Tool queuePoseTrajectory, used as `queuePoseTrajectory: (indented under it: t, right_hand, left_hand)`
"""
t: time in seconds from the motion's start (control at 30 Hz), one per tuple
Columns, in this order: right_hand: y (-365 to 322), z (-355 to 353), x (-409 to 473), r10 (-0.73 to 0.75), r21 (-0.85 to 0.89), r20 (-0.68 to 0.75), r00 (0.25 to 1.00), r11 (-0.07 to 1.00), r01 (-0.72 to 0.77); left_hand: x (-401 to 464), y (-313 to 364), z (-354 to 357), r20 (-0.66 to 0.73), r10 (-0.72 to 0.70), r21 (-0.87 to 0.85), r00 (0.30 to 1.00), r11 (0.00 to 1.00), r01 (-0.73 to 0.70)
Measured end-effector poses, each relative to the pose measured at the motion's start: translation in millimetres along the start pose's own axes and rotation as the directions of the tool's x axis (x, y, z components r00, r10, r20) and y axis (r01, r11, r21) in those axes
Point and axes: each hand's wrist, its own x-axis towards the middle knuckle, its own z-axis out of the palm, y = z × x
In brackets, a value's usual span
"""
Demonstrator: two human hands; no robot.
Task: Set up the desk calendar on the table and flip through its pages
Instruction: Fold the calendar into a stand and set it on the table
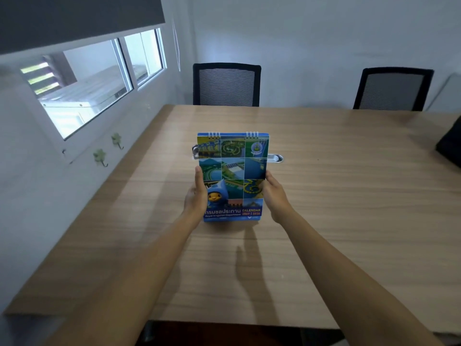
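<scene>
Gripping a spiral-bound desk calendar [232, 176] by its long side edges, the left hand [195, 196] and right hand [274, 193] hold it upright over the middle of the wooden table [349, 196] — cover facing the wearer, binding on top. It looks light and stiff; the cardboard edges seem the safest hold — thin pages could crease.

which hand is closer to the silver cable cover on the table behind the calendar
Right. The right hand grips the calendar just below the cover's exposed end; the left hand sits farther away.
</scene>
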Motion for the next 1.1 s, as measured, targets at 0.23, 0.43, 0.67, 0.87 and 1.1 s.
queuePoseTrajectory:
  t: [0.23,0.43,0.67,0.87,1.1]
  right_hand:
    - [-0.1,-0.5,-3.1,-0.013,-0.015,-0.030,0.999,1.000,0.012]
    - [-0.3,0.8,-2.2,-0.035,-0.020,-0.074,0.997,0.999,0.033]
    - [1.4,-12.7,10.7,-0.043,-0.072,-0.212,0.976,0.997,0.028]
    - [1.9,-22.0,6.9,-0.065,-0.055,-0.210,0.976,0.997,0.054]
    - [-6.0,-34.8,0.1,-0.107,-0.087,-0.111,0.988,0.991,0.098]
  left_hand:
    - [6.2,2.9,-3.6,0.026,-0.045,0.019,0.999,0.999,0.044]
    - [14.7,5.2,-11.1,-0.062,-0.057,0.180,0.996,0.981,0.067]
    - [33.2,-3.8,-25.0,-0.152,-0.087,0.118,0.985,0.987,0.105]
    - [32.0,-3.7,-30.2,-0.082,-0.129,-0.045,0.988,0.991,0.126]
    - [30.2,2.3,-34.3,-0.024,-0.212,-0.199,0.977,0.959,0.203]
